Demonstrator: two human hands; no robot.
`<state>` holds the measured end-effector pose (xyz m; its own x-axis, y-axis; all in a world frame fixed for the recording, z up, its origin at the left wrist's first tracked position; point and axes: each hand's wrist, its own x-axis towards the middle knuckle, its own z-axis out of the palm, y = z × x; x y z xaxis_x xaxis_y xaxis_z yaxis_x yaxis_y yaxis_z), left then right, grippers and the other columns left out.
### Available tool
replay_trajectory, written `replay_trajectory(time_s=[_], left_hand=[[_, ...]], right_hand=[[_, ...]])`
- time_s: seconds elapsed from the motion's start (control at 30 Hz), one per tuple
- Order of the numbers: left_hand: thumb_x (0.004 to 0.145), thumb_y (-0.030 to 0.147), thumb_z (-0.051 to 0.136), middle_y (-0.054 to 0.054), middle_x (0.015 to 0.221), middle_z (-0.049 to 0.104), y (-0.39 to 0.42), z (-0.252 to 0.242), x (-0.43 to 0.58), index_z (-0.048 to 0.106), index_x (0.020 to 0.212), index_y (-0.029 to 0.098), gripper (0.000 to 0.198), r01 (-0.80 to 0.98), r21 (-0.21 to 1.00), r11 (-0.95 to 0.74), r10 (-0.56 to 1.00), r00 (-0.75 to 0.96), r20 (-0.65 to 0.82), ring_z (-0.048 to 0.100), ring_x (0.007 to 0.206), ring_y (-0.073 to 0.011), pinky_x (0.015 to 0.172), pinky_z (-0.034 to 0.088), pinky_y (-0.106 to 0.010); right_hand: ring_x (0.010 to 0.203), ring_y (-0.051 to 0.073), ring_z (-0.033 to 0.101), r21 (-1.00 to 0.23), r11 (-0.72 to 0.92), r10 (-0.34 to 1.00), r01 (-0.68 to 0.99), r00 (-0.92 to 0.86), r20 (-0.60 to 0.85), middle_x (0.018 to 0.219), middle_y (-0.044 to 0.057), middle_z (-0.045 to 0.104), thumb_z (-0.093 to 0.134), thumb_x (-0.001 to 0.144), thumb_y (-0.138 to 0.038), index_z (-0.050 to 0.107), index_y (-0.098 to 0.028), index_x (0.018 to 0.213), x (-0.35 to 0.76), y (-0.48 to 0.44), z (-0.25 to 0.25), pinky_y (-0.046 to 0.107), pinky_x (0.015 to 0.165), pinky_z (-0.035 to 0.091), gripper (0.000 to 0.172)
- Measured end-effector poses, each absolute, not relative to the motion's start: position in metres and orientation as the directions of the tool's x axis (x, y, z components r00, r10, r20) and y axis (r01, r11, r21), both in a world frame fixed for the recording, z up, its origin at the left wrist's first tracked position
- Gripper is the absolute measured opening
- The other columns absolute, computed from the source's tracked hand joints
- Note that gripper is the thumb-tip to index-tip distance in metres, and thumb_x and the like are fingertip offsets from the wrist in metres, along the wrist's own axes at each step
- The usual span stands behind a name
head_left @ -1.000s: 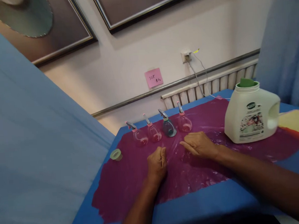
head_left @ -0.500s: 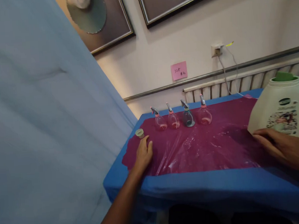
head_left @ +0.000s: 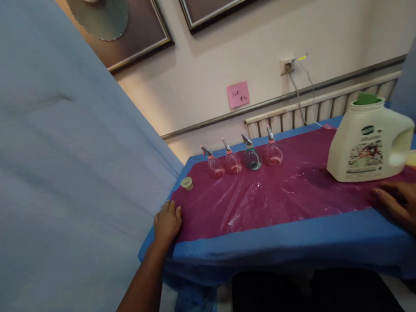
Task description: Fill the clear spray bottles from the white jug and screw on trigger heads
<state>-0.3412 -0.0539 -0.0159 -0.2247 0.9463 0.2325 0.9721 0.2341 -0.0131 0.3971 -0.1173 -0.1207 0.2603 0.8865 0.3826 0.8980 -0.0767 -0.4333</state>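
My left hand (head_left: 168,221) lies flat at the left edge of the magenta plastic sheet (head_left: 268,199), fingers extended and holding nothing. Just beyond its fingertips sits a small pale cap (head_left: 187,183), not touched. By the front right of the table is my right hand (head_left: 409,206), loosely curved with thumb and fingers apart and nothing visible in it. Above it a large cream detergent jug (head_left: 364,145) stands upright, its green spout (head_left: 367,98) showing in the neck. Several small spray bottles stand in a row at the back, among them a teal one (head_left: 253,158) and a pink one (head_left: 274,154).
A blue cloth (head_left: 271,239) covers the table beneath the sheet. A pale blue curtain (head_left: 71,184) hangs close on the left. Behind the table are a radiator (head_left: 297,109), a wall socket (head_left: 287,66) with a cord, and a pink note (head_left: 238,95).
My left hand has moved left and toward me, away from the cap, onto the sheet's edge. My right hand has drawn down, clear of the jug's front. The view has shifted right.
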Motion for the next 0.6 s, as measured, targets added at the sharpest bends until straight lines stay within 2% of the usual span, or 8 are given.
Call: replay_trajectory(time_s=[0.07, 0.13, 0.2, 0.27, 0.43, 0.5, 0.6], left_hand=[[0.114, 0.040, 0.033, -0.028, 0.180, 0.046, -0.045, -0.022, -0.330, 0.054, 0.166, 0.002, 0.068, 0.986, -0.032, 0.165, 0.966, -0.155, 0.206, 0.044, 0.170, -0.0388, 0.138, 0.035, -0.060], [0.114, 0.044, 0.036, -0.021, 0.179, 0.052, -0.037, -0.029, -0.319, 0.055, 0.168, 0.008, 0.067, 0.995, -0.036, 0.090, 0.985, -0.083, 0.152, 0.048, 0.169, -0.0318, 0.137, 0.039, -0.050], [0.113, 0.046, 0.040, -0.016, 0.175, 0.058, -0.033, -0.034, -0.312, 0.058, 0.167, 0.014, 0.065, 0.998, -0.035, 0.048, 0.993, -0.044, 0.106, 0.052, 0.167, -0.0285, 0.135, 0.043, -0.046], [0.113, 0.045, 0.038, -0.016, 0.173, 0.060, -0.032, -0.033, -0.313, 0.062, 0.163, 0.016, 0.063, 0.997, -0.045, 0.069, 0.993, -0.064, 0.094, 0.053, 0.166, -0.0306, 0.135, 0.044, -0.051], [0.112, 0.040, 0.032, -0.029, 0.171, 0.058, -0.044, -0.017, -0.329, 0.069, 0.151, 0.006, 0.063, 0.965, -0.098, 0.243, 0.960, -0.225, 0.164, 0.052, 0.163, -0.0447, 0.133, 0.038, -0.073], [0.113, 0.042, 0.031, -0.031, 0.175, 0.052, -0.052, -0.015, -0.329, 0.063, 0.157, 0.004, 0.067, 0.960, -0.112, 0.258, 0.949, -0.230, 0.215, 0.049, 0.166, -0.0440, 0.134, 0.037, -0.071], [0.114, 0.046, 0.030, -0.025, 0.180, 0.048, -0.063, -0.025, -0.318, 0.056, 0.166, 0.004, 0.071, 0.984, -0.072, 0.163, 0.956, -0.140, 0.256, 0.044, 0.171, -0.0371, 0.138, 0.038, -0.058]], right_hand=[[0.099, 0.041, 0.081, -0.407, -0.070, 0.904, 0.911, 0.231, 0.360, 0.110, 0.021, 0.085, 0.054, 0.092, -0.068, 0.073, -0.035, 0.101, 0.394, -0.122, -0.116, 0.057, 0.085, 0.058, 0.039], [0.104, 0.042, 0.080, -0.398, -0.084, 0.918, 0.913, 0.226, 0.325, 0.112, 0.022, 0.085, 0.052, 0.096, -0.065, 0.073, -0.033, 0.101, 0.391, -0.125, -0.110, 0.056, 0.088, 0.058, 0.039], [0.107, 0.041, 0.080, -0.381, -0.102, 0.928, 0.919, 0.226, 0.297, 0.114, 0.021, 0.084, 0.051, 0.100, -0.062, 0.075, -0.030, 0.104, 0.389, -0.126, -0.106, 0.053, 0.089, 0.058, 0.040], [0.106, 0.039, 0.081, -0.357, -0.119, 0.923, 0.927, 0.236, 0.305, 0.114, 0.020, 0.084, 0.049, 0.104, -0.059, 0.077, -0.028, 0.108, 0.386, -0.126, -0.103, 0.051, 0.088, 0.058, 0.041], [0.104, 0.038, 0.080, -0.323, -0.150, 0.916, 0.934, 0.255, 0.310, 0.113, 0.019, 0.084, 0.049, 0.110, -0.055, 0.080, -0.024, 0.113, 0.383, -0.127, -0.101, 0.047, 0.080, 0.056, 0.044], [0.105, 0.037, 0.080, -0.329, -0.170, 0.911, 0.929, 0.275, 0.307, 0.115, 0.019, 0.084, 0.049, 0.110, -0.054, 0.081, -0.023, 0.114, 0.381, -0.128, -0.100, 0.046, 0.080, 0.055, 0.045], [0.105, 0.037, 0.079, -0.333, -0.191, 0.905, 0.923, 0.297, 0.303, 0.115, 0.020, 0.084, 0.048, 0.110, -0.053, 0.081, -0.022, 0.114, 0.380, -0.129, -0.098, 0.046, 0.081, 0.053, 0.045]])
